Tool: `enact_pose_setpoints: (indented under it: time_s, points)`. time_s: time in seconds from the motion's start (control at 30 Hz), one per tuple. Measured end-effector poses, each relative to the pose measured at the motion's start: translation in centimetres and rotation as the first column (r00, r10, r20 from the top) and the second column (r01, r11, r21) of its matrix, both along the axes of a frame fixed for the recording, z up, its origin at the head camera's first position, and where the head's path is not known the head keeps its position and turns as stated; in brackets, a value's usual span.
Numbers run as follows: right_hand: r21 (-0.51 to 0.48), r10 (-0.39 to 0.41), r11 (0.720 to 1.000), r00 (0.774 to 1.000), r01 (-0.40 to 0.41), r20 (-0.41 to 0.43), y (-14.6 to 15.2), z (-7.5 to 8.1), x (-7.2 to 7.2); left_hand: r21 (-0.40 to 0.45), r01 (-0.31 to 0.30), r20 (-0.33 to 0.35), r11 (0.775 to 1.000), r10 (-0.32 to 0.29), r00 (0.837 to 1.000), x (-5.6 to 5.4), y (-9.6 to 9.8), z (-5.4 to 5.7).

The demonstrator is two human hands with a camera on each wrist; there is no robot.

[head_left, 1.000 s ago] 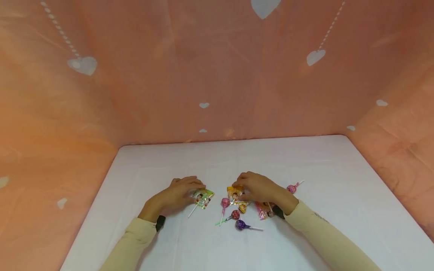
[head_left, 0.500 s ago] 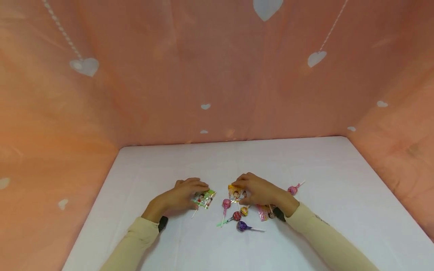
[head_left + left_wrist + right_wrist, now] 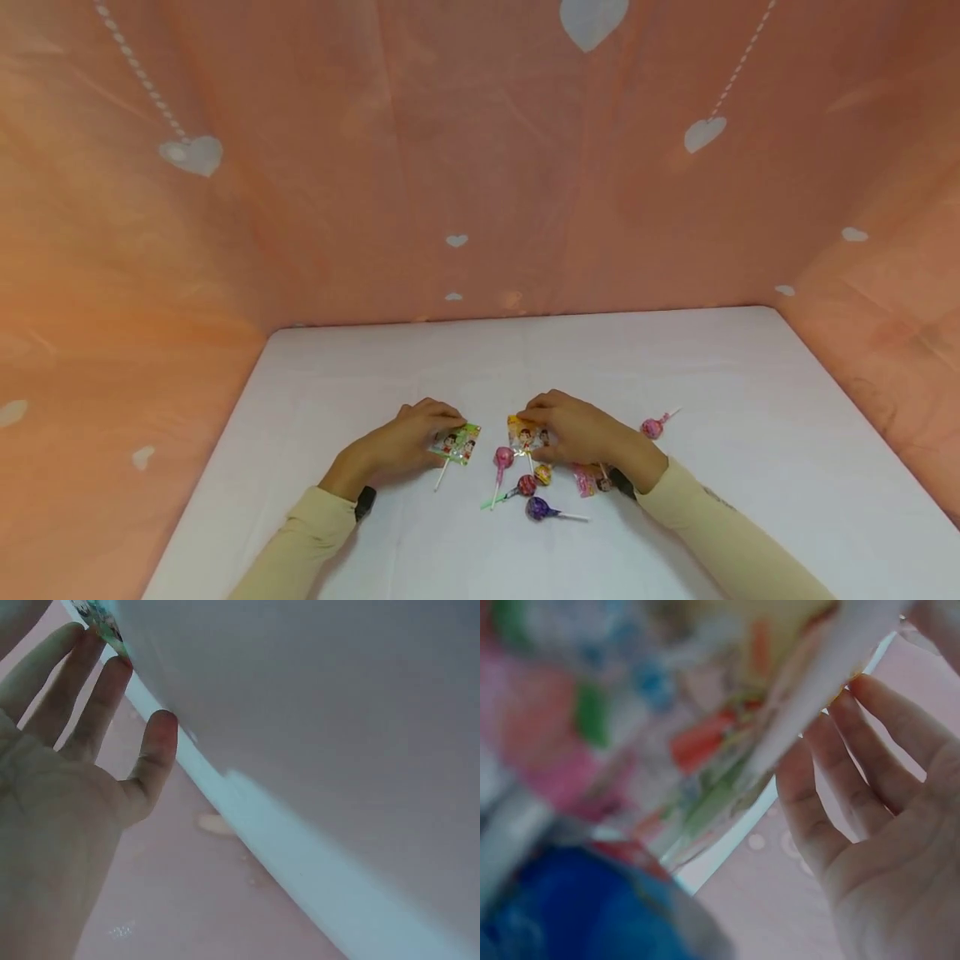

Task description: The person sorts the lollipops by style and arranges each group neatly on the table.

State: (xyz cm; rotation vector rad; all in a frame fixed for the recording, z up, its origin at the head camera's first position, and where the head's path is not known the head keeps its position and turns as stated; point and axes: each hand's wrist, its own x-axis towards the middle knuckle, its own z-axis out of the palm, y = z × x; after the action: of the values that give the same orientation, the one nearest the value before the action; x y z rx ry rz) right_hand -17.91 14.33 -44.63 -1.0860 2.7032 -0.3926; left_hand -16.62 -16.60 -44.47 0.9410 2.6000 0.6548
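Green-wrapped lolly (image 3: 467, 443) is lying R of L hand (image 3: 405, 435), fingers pinching it, stick (image 3: 442, 477) pointing away from tabletop (image 3: 450, 558) far edge; R hand (image 3: 581, 429) is pinching yellow-wrapped lolly (image 3: 525, 435).

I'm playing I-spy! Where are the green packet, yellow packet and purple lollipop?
Green packet (image 3: 460, 443), head view, printed front.
Yellow packet (image 3: 525, 435), head view, printed front.
Purple lollipop (image 3: 537, 508), head view, wrapped ball.

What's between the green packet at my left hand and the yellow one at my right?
Mostly bare white table, with a pink lollipop at the gap's edge toward you, close to the yellow packet. The head view shows this.
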Motion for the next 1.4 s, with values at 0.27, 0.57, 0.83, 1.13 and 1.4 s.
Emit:
enact_pose_setpoints:
  time_s: [0.27, 0.57, 0.83, 1.13, 1.4]
  points:
    - [-0.005, 0.002, 1.0, 0.999, -0.002, -0.032, 0.1, -0.2, 0.4, 0.035, -0.08, 0.058, 0.996, 0.078, 0.995, -0.3, 0.6, -0.2]
    - [0.003, -0.023, 1.0, 0.998, 0.023, -0.05, 0.2, -0.3, 0.6, 0.042, -0.161, 0.047, 0.986, 0.159, 0.986, -0.7, 0.1, 0.1]
    - [-0.002, -0.033, 0.999, 0.999, 0.033, -0.041, 0.3, -0.5, 0.5, 0.071, -0.237, 0.04, 0.969, 0.234, 0.971, -2.1, -1.6, 0.4]
    - [-0.012, -0.042, 0.999, 0.999, 0.042, -0.025, 0.3, -0.5, 0.5, 0.11, -0.234, -0.023, 0.966, 0.238, 0.971, -5.0, -3.0, 0.4]
    - [-0.015, -0.048, 0.999, 0.999, 0.047, -0.022, 0.2, -0.6, 0.7, 0.086, -0.254, -0.037, 0.963, 0.257, 0.966, -6.8, -3.9, -0.2]
